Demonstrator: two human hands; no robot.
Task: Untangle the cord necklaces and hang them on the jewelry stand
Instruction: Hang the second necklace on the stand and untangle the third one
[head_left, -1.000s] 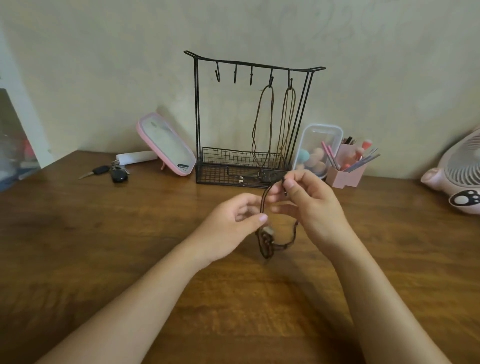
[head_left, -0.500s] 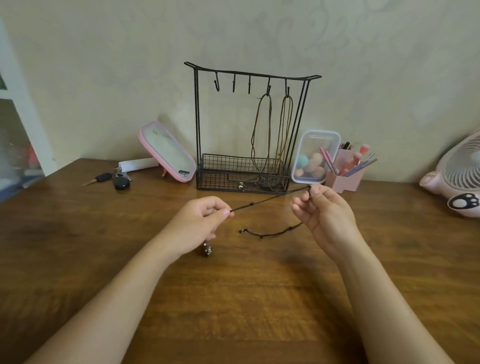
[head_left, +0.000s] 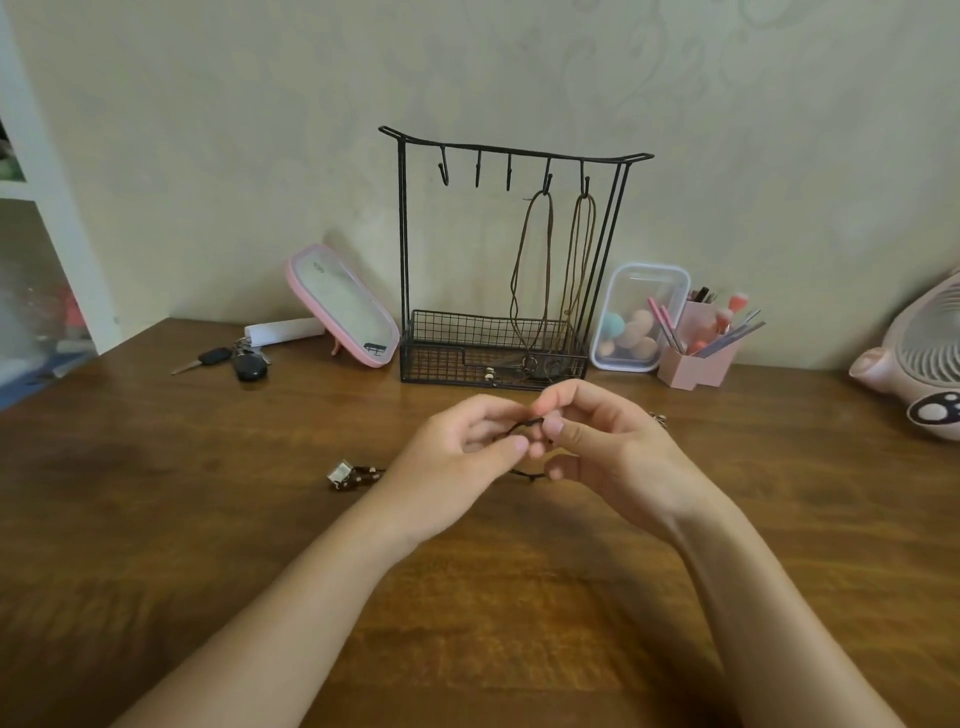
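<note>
Dark cord, a short stretch of the cord necklace (head_left: 525, 424), runs between the two hands just above the wooden table (head_left: 156, 519). The left hand (head_left: 462, 462) pinches it between thumb and curled forefinger. The right hand (head_left: 613, 447) pinches it too, thumb tip against the fingers, and its other fingers are bent inward. The two hands almost touch at the fingertips. Another bit of the same cord shows lower down between the palms. It trails off behind the left hand to a small pendant (head_left: 340, 474) with beads, which lies on the table to that hand's left. A tiny metal piece (head_left: 660, 417) peeks out beyond the right hand; what it is cannot be told.

Behind the hands, against the wall, stands the black wire jewelry stand (head_left: 402, 249) with its mesh basket base. One brown necklace (head_left: 514, 291) hangs from the fourth of the stand's five hooks, and a second necklace (head_left: 577, 260) hangs from the fifth; both reach down into the basket.

Left of the stand a pink mirror (head_left: 343, 306) leans back, with a white tube (head_left: 283, 330) and keys (head_left: 234, 358) beside it. To the right sit a clear box (head_left: 644, 280) of sponges, a pink brush holder (head_left: 696, 364) and, at the edge, a pink fan (head_left: 919, 353).
</note>
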